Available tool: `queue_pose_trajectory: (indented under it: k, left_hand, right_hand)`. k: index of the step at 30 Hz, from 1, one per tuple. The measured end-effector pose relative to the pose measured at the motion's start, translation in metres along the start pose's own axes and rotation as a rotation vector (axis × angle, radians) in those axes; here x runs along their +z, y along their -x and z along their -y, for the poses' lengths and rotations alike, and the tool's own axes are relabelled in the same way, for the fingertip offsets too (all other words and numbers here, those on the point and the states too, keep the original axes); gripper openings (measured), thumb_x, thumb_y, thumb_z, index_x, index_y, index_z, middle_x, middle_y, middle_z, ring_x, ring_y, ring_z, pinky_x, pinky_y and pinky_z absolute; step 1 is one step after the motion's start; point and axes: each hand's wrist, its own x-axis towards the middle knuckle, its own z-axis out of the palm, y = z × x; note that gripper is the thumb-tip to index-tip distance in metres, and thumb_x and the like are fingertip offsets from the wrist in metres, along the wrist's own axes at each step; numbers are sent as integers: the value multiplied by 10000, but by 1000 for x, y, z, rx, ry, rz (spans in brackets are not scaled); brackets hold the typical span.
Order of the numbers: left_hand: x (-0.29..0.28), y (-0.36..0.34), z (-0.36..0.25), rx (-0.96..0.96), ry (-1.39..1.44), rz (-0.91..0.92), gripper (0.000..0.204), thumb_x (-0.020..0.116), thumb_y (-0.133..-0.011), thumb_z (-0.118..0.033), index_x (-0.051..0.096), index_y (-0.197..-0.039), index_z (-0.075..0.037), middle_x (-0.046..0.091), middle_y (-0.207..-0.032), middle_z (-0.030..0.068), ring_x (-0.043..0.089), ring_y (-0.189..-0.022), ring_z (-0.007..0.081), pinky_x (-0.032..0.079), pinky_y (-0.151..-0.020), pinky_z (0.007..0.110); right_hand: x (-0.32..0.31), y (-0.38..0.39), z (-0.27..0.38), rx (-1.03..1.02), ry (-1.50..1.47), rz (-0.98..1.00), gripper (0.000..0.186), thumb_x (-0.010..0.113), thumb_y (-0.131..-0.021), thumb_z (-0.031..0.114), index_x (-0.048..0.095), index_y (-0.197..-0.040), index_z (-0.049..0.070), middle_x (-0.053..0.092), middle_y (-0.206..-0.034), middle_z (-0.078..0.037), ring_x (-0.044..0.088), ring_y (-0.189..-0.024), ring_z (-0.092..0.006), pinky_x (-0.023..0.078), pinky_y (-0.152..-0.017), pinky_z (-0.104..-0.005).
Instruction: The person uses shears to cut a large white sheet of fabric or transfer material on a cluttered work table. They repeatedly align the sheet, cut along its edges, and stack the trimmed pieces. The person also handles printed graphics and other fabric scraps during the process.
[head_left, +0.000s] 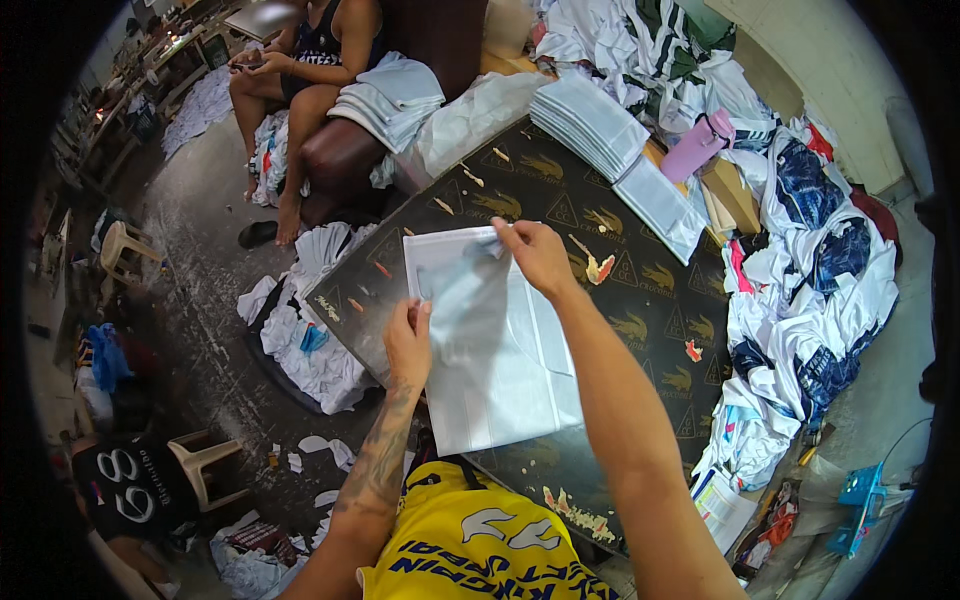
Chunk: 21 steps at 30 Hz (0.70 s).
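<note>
A flat white packet, which looks like folded cloth in a clear plastic sleeve, lies on the dark board-topped table in front of me. My left hand is closed at its left edge, thumb and fingers pinching there. At the packet's upper edge, my right hand pinches the plastic between thumb and fingers. The sleeve is creased and bluish-grey between the two hands. Beyond my right hand, a stack of similar white packets sits on the table's far edge, with another packet beside it.
The dark tabletop has torn, peeled patches. A pink bottle and a cardboard box stand at its far right. Piled white and blue garments line the right side. A seated person is at upper left; another is at lower left.
</note>
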Motion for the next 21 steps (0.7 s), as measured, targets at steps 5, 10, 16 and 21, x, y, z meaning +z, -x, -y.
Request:
queue_pose_trajectory:
  k: [5,10,16,21]
  left_hand:
    - [-30,54,24,257,-328,155,477,877,-860,-174,642,-1244,-16,606,-1154,171,585,-1082,377,467,-958,484]
    - [-70,133,43,461,-376,722,413,867,-858,-333,690,-1101,-49,592,-1196,132,546,-1199,335,430,-1003,500]
    - [-95,143,15,421,-333,576,166,756,-950,-123,640,-1024,-31,619,-1044,152,610,-1031,373,468,-905,450]
    - [-113,119,-1,233,-220,422,87,691,-997,-88,659,-1040,-20,662,-1001,152,631,-948,394,484,-845,478]
  right_hand:
    - [-20,100,-104,-16,-182,-310,467,767,-991,366,702,-1254,-14,771,-942,-156,708,-821,-233,544,-770,-390]
    - [-21,265,-185,1013,-202,-288,516,882,-903,467,749,-837,-28,726,-698,-92,646,-529,-141,443,-464,-292]
    - [7,272,-177,799,-730,-345,265,852,-944,263,663,-1054,114,722,-776,-86,670,-590,-149,453,-479,-287]
    - [-5,269,-118,79,-77,7,454,854,-911,252,638,-1289,122,685,-1236,-149,665,-1083,-322,543,-911,-516]
